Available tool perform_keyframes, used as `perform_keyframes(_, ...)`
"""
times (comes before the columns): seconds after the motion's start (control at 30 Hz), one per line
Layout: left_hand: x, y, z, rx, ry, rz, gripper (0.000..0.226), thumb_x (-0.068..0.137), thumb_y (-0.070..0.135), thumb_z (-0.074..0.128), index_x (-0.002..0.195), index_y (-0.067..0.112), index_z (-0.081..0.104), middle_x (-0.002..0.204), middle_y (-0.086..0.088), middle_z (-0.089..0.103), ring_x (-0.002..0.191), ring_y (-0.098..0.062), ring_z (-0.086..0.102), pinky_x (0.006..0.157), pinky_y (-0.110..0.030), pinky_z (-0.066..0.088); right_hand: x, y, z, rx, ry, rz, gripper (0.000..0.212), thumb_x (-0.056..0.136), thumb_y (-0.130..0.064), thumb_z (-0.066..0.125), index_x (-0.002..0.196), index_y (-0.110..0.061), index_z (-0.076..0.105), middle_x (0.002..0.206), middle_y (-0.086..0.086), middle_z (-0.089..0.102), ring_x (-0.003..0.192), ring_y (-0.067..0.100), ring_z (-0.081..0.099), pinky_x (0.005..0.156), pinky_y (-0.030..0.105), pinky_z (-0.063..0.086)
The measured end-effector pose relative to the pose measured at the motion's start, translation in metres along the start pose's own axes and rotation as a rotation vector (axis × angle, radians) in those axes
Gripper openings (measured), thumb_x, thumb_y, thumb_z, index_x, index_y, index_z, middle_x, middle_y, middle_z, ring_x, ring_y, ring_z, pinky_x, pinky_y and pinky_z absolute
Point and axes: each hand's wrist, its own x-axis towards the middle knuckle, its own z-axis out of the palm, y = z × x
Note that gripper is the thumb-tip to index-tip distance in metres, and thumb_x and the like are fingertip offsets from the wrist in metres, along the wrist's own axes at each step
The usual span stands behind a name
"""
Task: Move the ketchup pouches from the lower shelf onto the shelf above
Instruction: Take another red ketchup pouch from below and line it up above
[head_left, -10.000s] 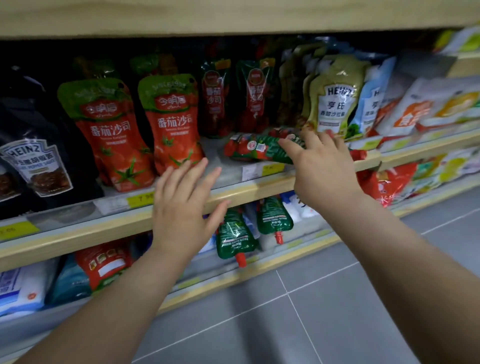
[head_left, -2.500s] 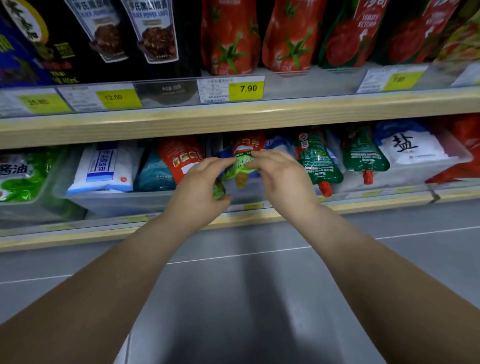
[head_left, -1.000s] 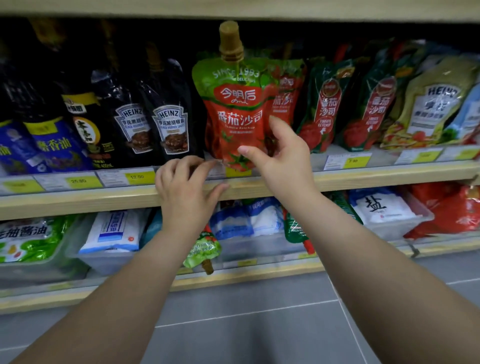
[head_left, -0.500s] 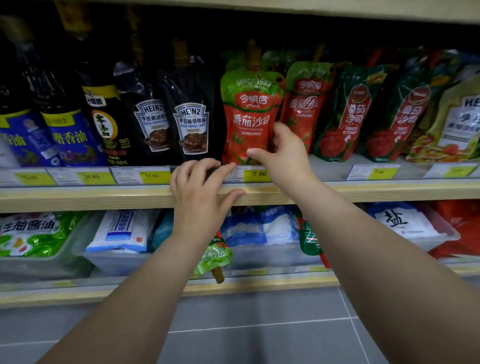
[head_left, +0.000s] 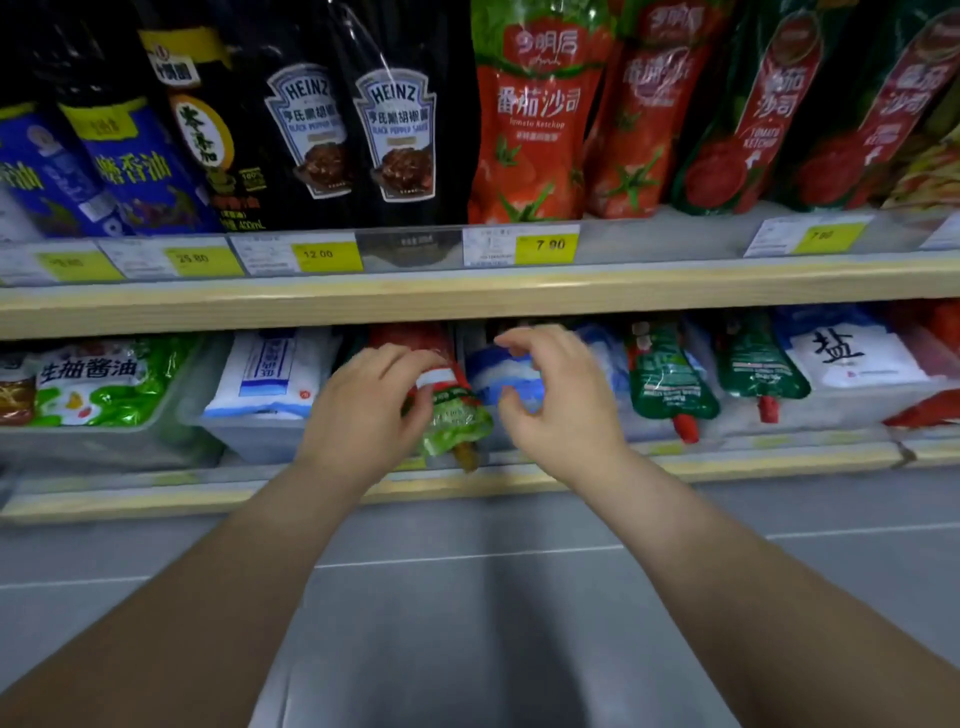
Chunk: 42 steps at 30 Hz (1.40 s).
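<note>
A red-and-green ketchup pouch (head_left: 453, 415) lies spout-down over the front of a clear bin on the lower shelf (head_left: 779, 460). My left hand (head_left: 363, 410) has its fingers curled over the pouch's left side and grips it. Just to the right, my right hand (head_left: 558, 395) hovers open with bent fingers and holds nothing. Two dark green ketchup pouches (head_left: 670, 382) (head_left: 758, 371) hang spout-down further right on the same shelf. On the upper shelf (head_left: 467, 296) stand red ketchup pouches (head_left: 535, 119) (head_left: 641, 130) and darker ones (head_left: 743, 130).
Black Heinz pepper sauce pouches (head_left: 395, 135) and dark bottles (head_left: 197, 130) fill the upper shelf's left side. White-and-blue salt bags (head_left: 270, 374) (head_left: 841, 358) and a green soy sauce pouch (head_left: 88, 384) sit in clear bins below. Grey floor tiles (head_left: 467, 623) lie underneath.
Both hands have dropped from the upper shelf to the lower one. The right hand let go of the red pouch, which now stands above. The left hand now holds the hanging pouch.
</note>
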Motion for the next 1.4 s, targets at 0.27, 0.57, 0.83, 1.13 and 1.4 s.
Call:
perform_keyframes(0.27, -0.020, -0.019, 0.002, 0.013, -0.227, -0.097, 0.056, 0.071, -0.005, 0.062, 0.124, 0.014, 0.060, 0.114, -0.013, 0.062, 0.102, -0.036, 0.056, 0.083, -0.040, 0.047, -0.028, 0.014, 0.045, -0.105, -0.511, 0.022, 0.069, 0.076, -0.006, 0.070, 0.138, -0.021, 0.045, 0.154, 0.008, 0.028, 0.137, 0.031, 0.032, 0.113, 0.035, 0.022)
perform_keyframes(0.57, -0.012, -0.008, 0.001, -0.116, -0.133, -0.058, 0.043, 0.074, 0.012, 0.077, 0.116, 0.011, 0.066, 0.115, -0.010, 0.065, 0.107, -0.031, 0.058, 0.092, -0.034, 0.041, -0.024, 0.004, 0.035, 0.118, -0.213, -0.093, 0.026, 0.084, -0.014, 0.066, 0.109, -0.008, 0.067, 0.120, 0.012, 0.064, 0.112, 0.031, 0.056, 0.098, 0.037, 0.042)
perform_keyframes(0.83, 0.015, 0.028, -0.012, -0.162, 0.112, -0.023, 0.023, 0.085, 0.021, 0.068, 0.101, 0.005, 0.072, 0.095, -0.012, 0.069, 0.087, -0.032, 0.063, 0.077, -0.033, 0.047, -0.014, 0.009, 0.013, 0.321, -0.043, 0.233, 0.057, 0.073, -0.040, 0.074, 0.123, -0.025, 0.051, 0.119, -0.006, 0.058, 0.108, 0.012, 0.052, 0.093, 0.025, 0.042)
perform_keyframes(1.13, 0.042, 0.069, -0.026, -0.436, 0.240, -0.194, 0.024, 0.087, 0.031, 0.060, 0.089, 0.009, 0.070, 0.086, 0.001, 0.063, 0.079, -0.002, 0.053, 0.069, -0.019, 0.041, -0.013, 0.009, 0.018, 0.531, -0.058, 0.431, 0.065, 0.059, -0.018, 0.087, 0.113, -0.024, 0.051, 0.104, -0.006, 0.065, 0.094, 0.010, 0.060, 0.084, 0.028, 0.047)
perform_keyframes(1.4, 0.074, 0.101, -0.025, -0.590, 0.444, -0.160, 0.023, 0.095, 0.032, 0.048, 0.111, 0.021, 0.061, 0.105, 0.007, 0.059, 0.097, -0.009, 0.056, 0.083, -0.024, 0.045, 0.016, 0.003, -0.044, 0.653, 0.195, 0.406, 0.055, 0.052, -0.028, 0.085, 0.102, -0.024, 0.062, 0.098, -0.004, 0.072, 0.092, 0.012, 0.068, 0.082, 0.037, 0.056)
